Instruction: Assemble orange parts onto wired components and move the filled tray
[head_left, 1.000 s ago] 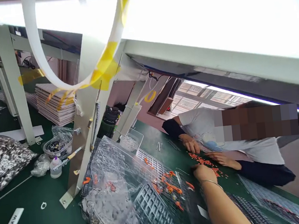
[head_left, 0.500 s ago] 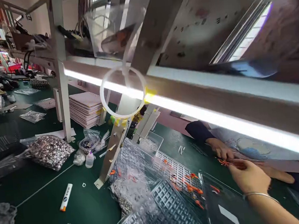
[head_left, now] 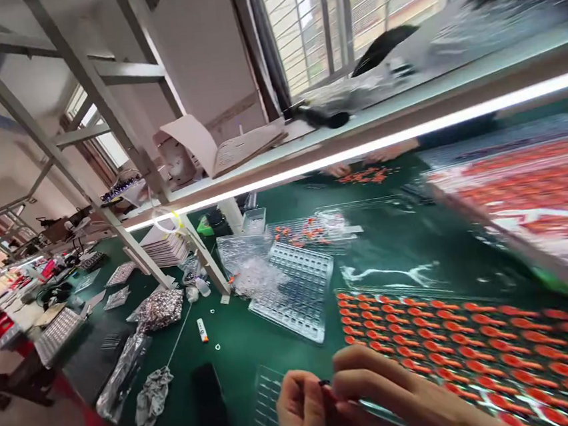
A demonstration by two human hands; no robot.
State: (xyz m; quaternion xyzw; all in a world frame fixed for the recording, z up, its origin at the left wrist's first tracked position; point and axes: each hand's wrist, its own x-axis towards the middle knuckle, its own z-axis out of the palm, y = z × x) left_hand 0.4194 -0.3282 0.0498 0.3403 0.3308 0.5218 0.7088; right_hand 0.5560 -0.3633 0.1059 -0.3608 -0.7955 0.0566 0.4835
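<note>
My left hand [head_left: 303,412] is at the bottom middle, its fingers curled in and pinched. My right hand [head_left: 396,390] meets it from the right, with bent fingers touching the same spot. Between the fingertips shows a small dark and reddish piece [head_left: 325,384], mostly covered and too blurred to name. Under the hands lies a clear tray with a grid [head_left: 265,409]. Right beside them, a clear sheet or tray carries rows of orange keyring-like pieces with round heads [head_left: 436,329].
A clear compartment tray [head_left: 301,285] lies ahead, near scattered orange pieces [head_left: 310,227]. A co-worker's hands [head_left: 337,169] are beyond, under the lit shelf [head_left: 358,149]. Stacked trays of orange pieces [head_left: 538,195] stand right. A white lighter-like stick [head_left: 202,330] and bagged parts [head_left: 160,310] lie left.
The view has swung right and drawn back. My right hand, with a bracelet, was by the co-worker's hands at some orange pieces; now it is back, against my left hand.
</note>
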